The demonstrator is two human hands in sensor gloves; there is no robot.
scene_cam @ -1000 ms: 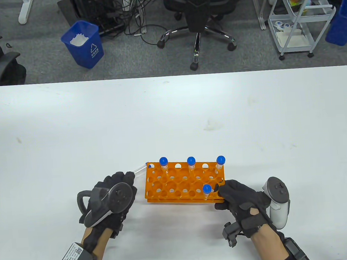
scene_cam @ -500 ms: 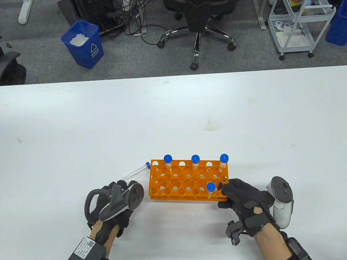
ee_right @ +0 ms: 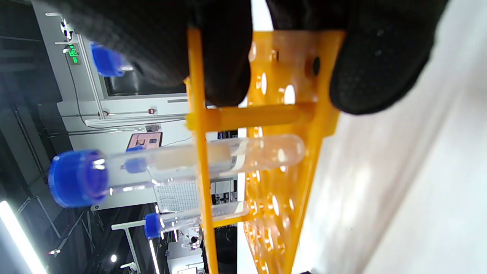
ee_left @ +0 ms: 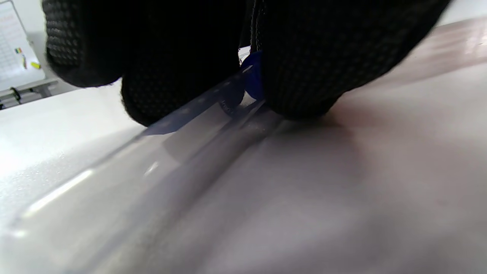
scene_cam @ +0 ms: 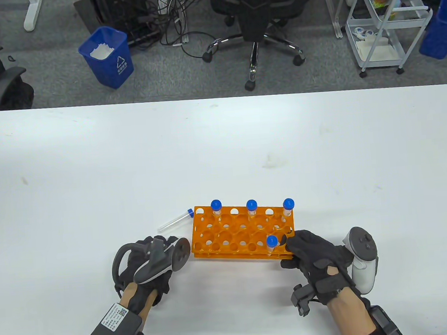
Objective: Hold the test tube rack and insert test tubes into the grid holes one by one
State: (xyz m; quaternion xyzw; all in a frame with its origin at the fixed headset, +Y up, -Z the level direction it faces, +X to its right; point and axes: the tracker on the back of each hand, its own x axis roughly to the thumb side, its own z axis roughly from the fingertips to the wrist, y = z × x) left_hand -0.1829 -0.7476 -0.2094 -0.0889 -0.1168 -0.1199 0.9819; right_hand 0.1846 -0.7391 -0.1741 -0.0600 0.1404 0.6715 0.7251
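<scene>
White surface (scene_cam: 92, 166): filled the lower two-thirds of the table view. Orange rack (scene_cam: 236, 232): stood at lower centre, carrying four blue-capped tubes, three along its far row and one (scene_cam: 271, 244) near its right end. Right hand (scene_cam: 315, 257): grip clenched on the rack's right end. Left hand (scene_cam: 149, 262): lower left, beside the rack; grip state could not be told. Loose tube (scene_cam: 175, 220): lay flat, just left of the rack.
</scene>
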